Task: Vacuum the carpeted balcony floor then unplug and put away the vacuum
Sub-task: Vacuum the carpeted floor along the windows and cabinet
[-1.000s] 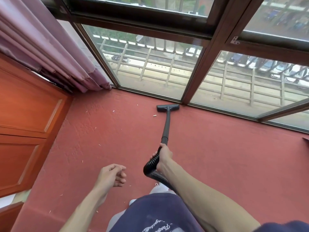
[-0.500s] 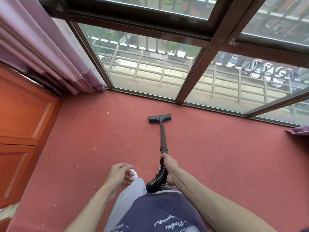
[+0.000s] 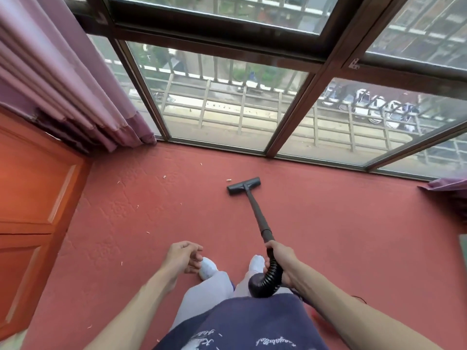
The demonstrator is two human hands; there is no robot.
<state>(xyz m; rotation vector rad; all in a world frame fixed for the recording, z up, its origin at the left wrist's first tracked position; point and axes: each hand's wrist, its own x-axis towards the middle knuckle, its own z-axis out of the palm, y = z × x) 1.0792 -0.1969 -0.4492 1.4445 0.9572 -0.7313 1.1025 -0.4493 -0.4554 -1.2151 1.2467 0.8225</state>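
My right hand [image 3: 281, 258] grips the black vacuum wand [image 3: 257, 214] where it meets the ribbed hose [image 3: 267, 280], which curls down toward my waist. The flat black nozzle head [image 3: 243, 185] lies on the red carpet [image 3: 151, 210], a short way back from the window sill. A small pale scrap [image 3: 229, 179] lies just left of the nozzle. My left hand [image 3: 183, 257] hovers above my left foot, fingers loosely curled, holding nothing. The vacuum's body and plug are out of view.
Floor-to-ceiling windows in a dark frame [image 3: 290, 114] close off the far side. A mauve curtain [image 3: 63, 84] hangs at the left above an orange wooden door [image 3: 27, 198]. Several pale scraps [image 3: 137, 206] dot the carpet to the left. Another curtain hem [image 3: 447, 184] touches the floor at right.
The nozzle has been drawn back from the window sill and now angles left from my hand. My view has shifted, and both feet have come into sight.
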